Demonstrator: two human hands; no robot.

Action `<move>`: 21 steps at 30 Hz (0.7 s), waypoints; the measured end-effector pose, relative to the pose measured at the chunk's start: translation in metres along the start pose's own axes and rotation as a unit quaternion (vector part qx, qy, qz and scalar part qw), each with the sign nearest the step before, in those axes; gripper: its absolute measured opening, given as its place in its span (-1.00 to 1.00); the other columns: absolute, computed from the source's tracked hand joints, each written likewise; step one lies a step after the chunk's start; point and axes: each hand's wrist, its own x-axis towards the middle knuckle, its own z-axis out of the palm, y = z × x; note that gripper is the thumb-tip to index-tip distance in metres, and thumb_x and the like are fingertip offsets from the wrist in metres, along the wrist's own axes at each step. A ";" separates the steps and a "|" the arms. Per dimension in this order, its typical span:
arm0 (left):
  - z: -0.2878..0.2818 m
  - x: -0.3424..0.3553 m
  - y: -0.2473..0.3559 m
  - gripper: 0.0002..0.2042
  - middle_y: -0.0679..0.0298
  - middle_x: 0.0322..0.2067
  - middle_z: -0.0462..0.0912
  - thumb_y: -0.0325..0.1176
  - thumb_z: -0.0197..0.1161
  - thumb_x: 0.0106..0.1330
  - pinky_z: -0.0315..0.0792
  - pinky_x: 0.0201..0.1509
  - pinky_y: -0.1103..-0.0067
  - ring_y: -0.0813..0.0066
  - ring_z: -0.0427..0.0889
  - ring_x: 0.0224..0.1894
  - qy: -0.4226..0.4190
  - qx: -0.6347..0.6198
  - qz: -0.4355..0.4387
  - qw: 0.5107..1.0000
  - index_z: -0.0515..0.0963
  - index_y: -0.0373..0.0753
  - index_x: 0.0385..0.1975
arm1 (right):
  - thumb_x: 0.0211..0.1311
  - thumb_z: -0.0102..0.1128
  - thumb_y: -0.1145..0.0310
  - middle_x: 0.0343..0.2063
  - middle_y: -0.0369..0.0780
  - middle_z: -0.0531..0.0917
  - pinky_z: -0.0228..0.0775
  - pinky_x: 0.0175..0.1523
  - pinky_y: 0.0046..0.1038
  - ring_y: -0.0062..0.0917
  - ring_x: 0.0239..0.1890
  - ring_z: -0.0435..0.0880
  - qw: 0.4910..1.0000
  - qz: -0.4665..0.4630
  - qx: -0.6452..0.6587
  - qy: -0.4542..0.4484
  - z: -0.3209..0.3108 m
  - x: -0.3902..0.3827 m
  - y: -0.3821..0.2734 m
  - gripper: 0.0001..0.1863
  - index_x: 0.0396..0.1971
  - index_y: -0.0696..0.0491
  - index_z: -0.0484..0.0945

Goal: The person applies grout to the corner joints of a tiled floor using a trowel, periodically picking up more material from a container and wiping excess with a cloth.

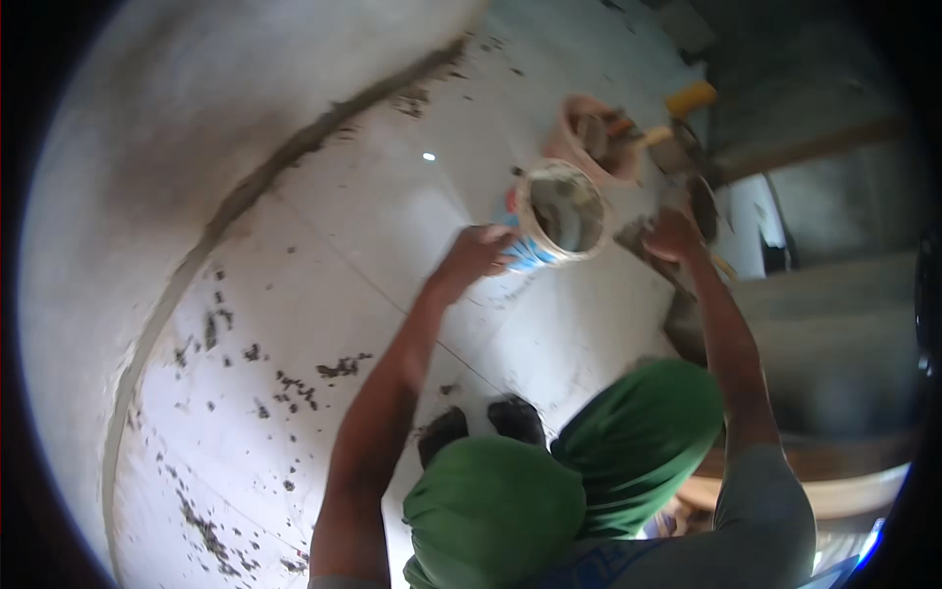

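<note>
A white plastic bucket (535,243) with a blue and red print on its side leans in front of me, its open mouth facing up toward me. Grey residue coats its inside. My left hand (483,249) grips the bucket's left side, fingers curled against the wall. To the right of the bucket, my right hand (673,236) is closed among dark, dirty tools. A grey pointed shape shows beside its fingers, blurred, and what it holds I cannot make out.
Behind the bucket stands a pink bucket (566,137) with tools in it. A yellow object (691,98) lies farther right. Dark crumbs (341,367) litter the pale tiled floor (343,294). A wall (118,216) curves along the left; concrete ledges (834,294) rise on the right.
</note>
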 end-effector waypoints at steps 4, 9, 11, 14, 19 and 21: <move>-0.014 -0.006 -0.024 -0.70 0.30 -0.57 0.64 -0.23 0.29 0.55 0.63 -0.42 0.57 0.41 0.79 -0.48 0.142 -0.013 0.020 0.990 0.71 -0.42 -0.10 | 0.32 0.39 0.11 -0.21 -0.02 0.74 0.62 -0.01 -0.13 -0.20 -0.12 0.77 0.966 -0.072 0.165 0.184 -0.065 -0.050 0.031 -0.53 -0.05 0.24 0.63; -0.054 -0.021 -0.021 -0.58 0.33 -0.69 0.53 -0.05 0.28 0.57 0.33 -0.60 0.57 0.57 0.46 -0.70 0.206 0.170 0.018 0.964 0.77 -0.35 -0.29 | 0.39 0.37 0.15 -0.59 -0.38 0.52 0.20 -0.59 -0.59 -0.77 -0.64 0.40 0.897 -0.130 0.406 -0.121 -0.123 -0.108 -0.072 -0.68 -0.21 0.13 0.62; -0.073 -0.039 -0.007 -0.50 0.37 -0.74 0.41 0.06 0.28 0.55 0.24 -0.63 0.54 0.60 0.34 -0.75 0.253 0.213 0.013 0.944 0.77 -0.33 -0.37 | 0.38 0.38 0.12 -0.60 -0.37 0.51 0.26 -0.56 -0.57 -0.74 -0.63 0.43 0.879 -0.166 0.409 -0.181 -0.107 -0.115 -0.127 -0.66 -0.22 0.13 0.62; -0.121 -0.071 0.020 -0.47 0.38 -0.75 0.36 0.10 0.28 0.53 0.22 -0.63 0.53 0.59 0.31 -0.75 0.295 0.218 0.021 0.930 0.74 -0.34 -0.41 | 0.39 0.34 0.13 -0.56 -0.26 0.61 0.41 -0.51 -0.42 -0.59 -0.60 0.57 0.871 -0.232 0.355 -0.249 -0.083 -0.122 -0.208 -0.64 -0.24 0.19 0.62; -0.161 -0.115 0.035 -0.44 0.41 -0.74 0.36 0.15 0.27 0.51 0.24 -0.55 0.56 0.62 0.36 -0.67 0.338 0.286 0.001 0.897 0.69 -0.31 -0.47 | 0.31 0.16 0.18 -0.35 0.11 0.78 0.66 -0.10 -0.12 -0.04 -0.30 0.83 0.929 -0.274 0.173 -0.180 -0.059 -0.099 -0.248 -0.53 -0.18 0.39 0.67; -0.186 -0.130 0.029 -0.51 0.39 -0.72 0.42 0.07 0.27 0.52 0.28 -0.52 0.55 0.61 0.40 -0.64 0.368 0.306 0.018 0.877 0.71 -0.31 -0.40 | 0.37 0.21 0.15 -0.45 0.06 0.76 0.64 -0.16 -0.15 -0.15 -0.36 0.82 0.936 -0.277 0.184 -0.113 -0.034 -0.071 -0.255 -0.54 -0.23 0.36 0.65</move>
